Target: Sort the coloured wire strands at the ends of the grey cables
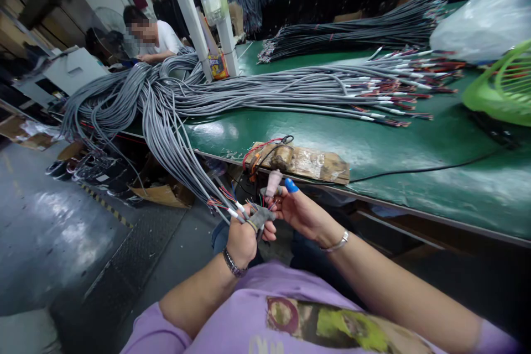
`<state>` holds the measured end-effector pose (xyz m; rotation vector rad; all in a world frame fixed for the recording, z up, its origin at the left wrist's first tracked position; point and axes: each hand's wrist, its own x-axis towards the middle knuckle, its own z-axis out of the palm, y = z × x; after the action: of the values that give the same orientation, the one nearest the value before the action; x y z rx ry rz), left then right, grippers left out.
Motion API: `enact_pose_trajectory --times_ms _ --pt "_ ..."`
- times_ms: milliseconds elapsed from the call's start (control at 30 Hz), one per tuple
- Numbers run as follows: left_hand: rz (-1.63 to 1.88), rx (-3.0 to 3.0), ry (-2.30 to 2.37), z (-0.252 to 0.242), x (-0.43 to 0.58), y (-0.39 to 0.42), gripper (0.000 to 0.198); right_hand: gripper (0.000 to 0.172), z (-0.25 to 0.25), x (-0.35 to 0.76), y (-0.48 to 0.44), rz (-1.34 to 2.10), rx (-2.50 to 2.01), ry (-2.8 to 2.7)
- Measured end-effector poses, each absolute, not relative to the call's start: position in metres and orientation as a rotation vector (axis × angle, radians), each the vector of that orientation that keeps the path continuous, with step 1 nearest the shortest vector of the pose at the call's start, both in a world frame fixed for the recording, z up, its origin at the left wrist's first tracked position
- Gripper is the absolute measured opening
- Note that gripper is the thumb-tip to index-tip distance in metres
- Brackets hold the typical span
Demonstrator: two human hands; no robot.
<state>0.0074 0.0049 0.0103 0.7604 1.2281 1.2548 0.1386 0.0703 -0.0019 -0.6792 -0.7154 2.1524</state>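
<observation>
My left hand [244,238] is closed round the ends of several grey cables [182,155] that hang down from the bench. A grey cover is on its thumb, which presses on the cables. Thin coloured wires [265,201] fan out past that thumb, and more stick out behind the white sleeves [236,211] near the knuckles. At the wire tips is my right hand [301,213], with a blue cover on the thumb and a pale cover on a finger. Its thumb stands apart from the fingers, which curl beside the wires. Whether they touch is unclear.
A worn wooden block [315,163] with red and black leads lies at the edge of the green bench [415,160]. Behind it stretch grey cable bundles [265,86] and darker ones [352,33]. A green basket [501,88] stands right. Another person [155,36] sits back left.
</observation>
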Motion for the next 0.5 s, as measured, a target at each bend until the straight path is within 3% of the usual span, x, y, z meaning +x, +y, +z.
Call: enact_pose_trajectory --times_ms 200,367,500 --pt "1.177 0.905 1.252 0.000 0.004 -0.002 0.032 0.027 0.004 0.150 0.062 1.942 -0.806 -1.187" --pt "0.922 1.009 1.259 0.005 0.005 -0.002 0.029 0.024 0.012 0.149 0.052 1.643 -0.768 -1.612" --pt "0.934 0.988 1.246 0.005 0.001 -0.001 0.028 0.023 0.011 0.152 0.051 1.419 -0.806 -1.655"
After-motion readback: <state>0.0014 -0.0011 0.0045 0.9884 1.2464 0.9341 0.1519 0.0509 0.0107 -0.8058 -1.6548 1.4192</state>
